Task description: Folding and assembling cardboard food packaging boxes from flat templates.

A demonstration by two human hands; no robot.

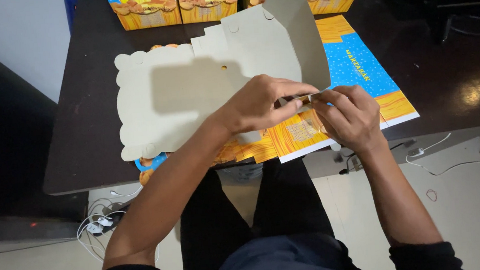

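A flat grey cardboard box blank (173, 94) with a scalloped left edge lies unfolded on the dark table (449, 76), plain side up. One side panel (301, 37) stands raised at its right. My left hand (260, 101) and my right hand (348, 114) meet at the blank's near right corner, both pinching a small flap there. Under the blank lies a printed yellow and blue blank (361, 66), face up.
Several assembled yellow and blue boxes (182, 4) stand in a row along the far table edge. Cables (100, 222) lie on the pale floor at left, and more run under the table's right side. My legs in dark trousers are below the near edge.
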